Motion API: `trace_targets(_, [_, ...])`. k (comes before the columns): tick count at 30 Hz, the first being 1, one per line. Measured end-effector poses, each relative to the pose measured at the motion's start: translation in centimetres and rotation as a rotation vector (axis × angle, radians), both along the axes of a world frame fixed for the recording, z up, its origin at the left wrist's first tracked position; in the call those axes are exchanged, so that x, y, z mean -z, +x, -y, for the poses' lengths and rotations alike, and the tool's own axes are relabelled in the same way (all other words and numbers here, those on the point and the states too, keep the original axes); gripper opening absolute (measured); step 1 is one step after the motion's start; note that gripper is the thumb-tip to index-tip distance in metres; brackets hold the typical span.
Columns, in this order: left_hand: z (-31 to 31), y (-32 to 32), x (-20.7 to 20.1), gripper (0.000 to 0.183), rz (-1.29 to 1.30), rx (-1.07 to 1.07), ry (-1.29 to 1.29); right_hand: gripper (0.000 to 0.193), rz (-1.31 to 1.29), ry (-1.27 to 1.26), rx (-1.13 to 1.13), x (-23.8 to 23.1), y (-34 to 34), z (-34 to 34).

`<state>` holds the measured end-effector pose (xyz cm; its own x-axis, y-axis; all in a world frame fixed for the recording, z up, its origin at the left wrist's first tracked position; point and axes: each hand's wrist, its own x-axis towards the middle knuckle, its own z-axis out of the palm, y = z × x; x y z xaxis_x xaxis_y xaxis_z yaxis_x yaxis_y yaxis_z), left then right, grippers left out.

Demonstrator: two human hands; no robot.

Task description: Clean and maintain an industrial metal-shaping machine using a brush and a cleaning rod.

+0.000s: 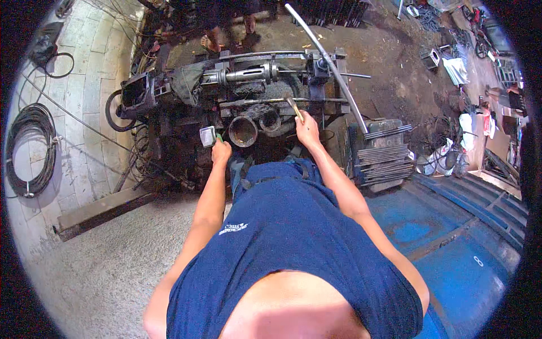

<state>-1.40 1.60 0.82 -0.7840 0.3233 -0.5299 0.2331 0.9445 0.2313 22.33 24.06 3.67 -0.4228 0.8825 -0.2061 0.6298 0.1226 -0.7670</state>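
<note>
My left hand [222,151] is closed around the green handle of a tool with a square, pale grey head [208,136]; its exact kind does not show. Between my two hands stands a round, open metal pot [243,131] with a dark, dirty inside, and a smaller round vessel [269,120] sits beside it. My right hand [307,129] grips a slim brush-like tool with a pale wooden handle [296,109]. Its dark tip reaches the front rail of the machine. Beyond both hands lies a greasy machine with a slotted metal shaft [247,74].
A long metal pipe [330,62] leans across the machine's right end. Thin rods [385,164] lie stacked on a block at right. Coiled black cable [33,150] hangs on the left wall. A person's bare feet [210,43] are beyond the machine. Blue metal sheeting [451,248] covers the lower right.
</note>
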Motion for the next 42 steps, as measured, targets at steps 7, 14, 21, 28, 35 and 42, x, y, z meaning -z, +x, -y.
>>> trace_targets(7, [0.1,0.6,0.4,0.052,-0.005,-0.023,-0.040,0.034,0.034,-0.091,-0.062,-1.3,-0.7,-0.8])
trace_targets(14, [0.5,1.1,-0.9,0.055,0.001,-0.063,-0.018,0.031,0.093,-0.054,-0.042,-2.8,-1.9,-2.3])
trace_targets(21, [1.4,1.2,-0.4,0.042,-0.052,0.012,0.112,0.033,0.012,0.063,-0.004,-4.3,-6.9,-5.6])
trace_targets(28, [1.8,0.7,0.2,0.037,0.010,-0.001,0.090,0.036,0.200,-0.007,-0.203,-3.5,-6.5,-4.7])
trace_targets(35, [1.8,0.1,0.6,0.038,0.012,0.016,0.085,0.035,0.155,-0.049,-0.043,-2.3,-2.5,-1.3])
trace_targets(42, [2.0,0.4,0.7,0.038,0.002,0.038,0.087,0.039,0.212,-0.105,-0.052,-3.0,-1.9,-0.8])
